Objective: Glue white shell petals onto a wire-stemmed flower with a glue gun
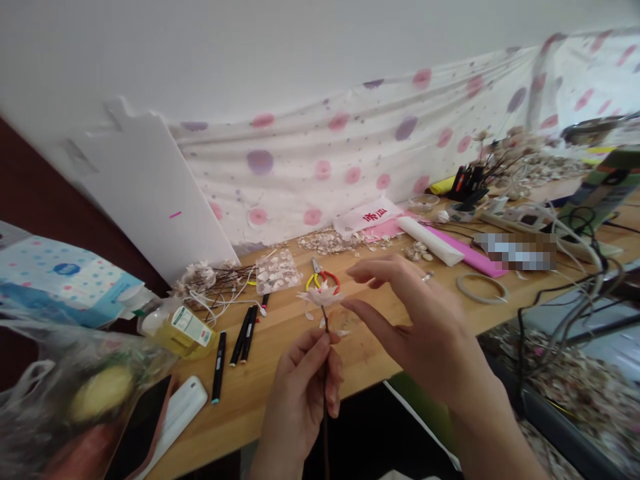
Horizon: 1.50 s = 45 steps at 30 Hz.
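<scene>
My left hand (303,390) pinches a thin brown stem (325,400) upright above the table's front edge. At the stem's top sits a small pale flower made of shell-like petals (323,295). My right hand (410,320) hovers just right of the flower, thumb tip touching or nearly touching its petals, other fingers spread and gently curved above. A ring shows on one finger. Nothing is held in the right hand.
On the wooden table (280,387) lie black markers (244,335), yellow-handled pliers (320,275), a bag of shells (278,270), a bundle of finished flower stems (205,277), an oil bottle (180,328), a phone (145,427), pink paper (470,257), a ring of wire (481,288), cables at right.
</scene>
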### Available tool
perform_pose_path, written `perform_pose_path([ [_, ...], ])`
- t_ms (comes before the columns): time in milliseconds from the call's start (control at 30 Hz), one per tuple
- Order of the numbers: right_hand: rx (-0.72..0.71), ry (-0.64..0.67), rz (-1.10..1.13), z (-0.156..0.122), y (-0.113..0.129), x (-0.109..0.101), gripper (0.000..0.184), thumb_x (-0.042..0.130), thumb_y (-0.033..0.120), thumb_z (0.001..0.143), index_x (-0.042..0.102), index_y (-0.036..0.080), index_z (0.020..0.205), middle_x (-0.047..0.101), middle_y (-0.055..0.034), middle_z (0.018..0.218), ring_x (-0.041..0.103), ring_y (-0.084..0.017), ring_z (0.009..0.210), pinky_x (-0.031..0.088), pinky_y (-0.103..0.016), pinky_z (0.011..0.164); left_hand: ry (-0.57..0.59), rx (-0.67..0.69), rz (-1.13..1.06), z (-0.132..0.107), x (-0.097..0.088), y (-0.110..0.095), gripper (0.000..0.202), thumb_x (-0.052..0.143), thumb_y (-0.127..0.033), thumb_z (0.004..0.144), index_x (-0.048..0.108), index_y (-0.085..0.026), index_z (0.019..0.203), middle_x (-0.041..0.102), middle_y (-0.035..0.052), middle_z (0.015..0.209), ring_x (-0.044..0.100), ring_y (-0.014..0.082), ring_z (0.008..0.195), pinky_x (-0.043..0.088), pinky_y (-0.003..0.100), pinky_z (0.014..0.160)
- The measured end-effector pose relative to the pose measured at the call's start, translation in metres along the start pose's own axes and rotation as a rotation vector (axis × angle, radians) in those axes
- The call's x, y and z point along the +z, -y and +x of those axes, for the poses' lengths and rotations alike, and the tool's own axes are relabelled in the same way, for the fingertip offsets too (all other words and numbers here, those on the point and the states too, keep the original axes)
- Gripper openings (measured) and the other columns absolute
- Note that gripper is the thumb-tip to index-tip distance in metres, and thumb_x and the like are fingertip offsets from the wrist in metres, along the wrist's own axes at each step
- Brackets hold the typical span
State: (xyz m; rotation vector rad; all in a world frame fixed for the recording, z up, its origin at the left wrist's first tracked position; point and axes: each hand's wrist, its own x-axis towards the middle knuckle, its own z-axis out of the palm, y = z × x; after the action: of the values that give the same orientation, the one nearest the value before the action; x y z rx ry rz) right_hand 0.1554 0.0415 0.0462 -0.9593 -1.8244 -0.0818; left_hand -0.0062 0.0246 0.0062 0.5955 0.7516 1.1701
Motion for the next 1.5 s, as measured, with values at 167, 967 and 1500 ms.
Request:
perform_pose_path([
  [167, -0.018, 0.001, 0.060, -0.003, -0.008, 0.004, 0.012, 0.066, 0.016, 0.092, 0.063, 0.020, 0.102, 0.064, -0.0095, 0.114, 0.064, -0.022, 0.108, 0.054, -0.037, 0.089, 0.016, -0.111, -0.110, -0.002, 0.006, -0.003, 0.032, 0.097, -0.031, 0.053, 0.077, -0.012, 0.070, 0.061, -0.0056, 0.045, 0.043, -0.0001, 0.028, 0.037, 0.007, 0.026],
  [967, 0.257, -0.234, 0.284, -0.029, 0.002, 0.015, 0.012, 0.066, 0.015, 0.090, 0.058, 0.024, 0.095, 0.060, -0.0021, 0.094, 0.061, -0.020, 0.094, 0.050, -0.036, 0.083, 0.082, -0.198, -0.248, -0.012, 0.007, 0.005, 0.027, 0.095, -0.024, 0.058, 0.076, -0.010, 0.072, 0.059, -0.0060, 0.046, 0.044, -0.0005, 0.030, 0.037, 0.006, 0.026],
  [1500, 0.228, -0.243, 0.164, -0.030, 0.010, 0.025, 0.012, 0.067, 0.014, 0.088, 0.062, 0.022, 0.080, 0.061, -0.0035, 0.093, 0.062, -0.019, 0.089, 0.051, -0.035, 0.081, 0.284, -0.173, -0.304, -0.005, -0.004, 0.024, 0.019, 0.087, -0.030, 0.072, 0.079, -0.014, 0.078, 0.061, -0.0049, 0.048, 0.031, -0.0020, 0.027, 0.034, 0.005, 0.024],
])
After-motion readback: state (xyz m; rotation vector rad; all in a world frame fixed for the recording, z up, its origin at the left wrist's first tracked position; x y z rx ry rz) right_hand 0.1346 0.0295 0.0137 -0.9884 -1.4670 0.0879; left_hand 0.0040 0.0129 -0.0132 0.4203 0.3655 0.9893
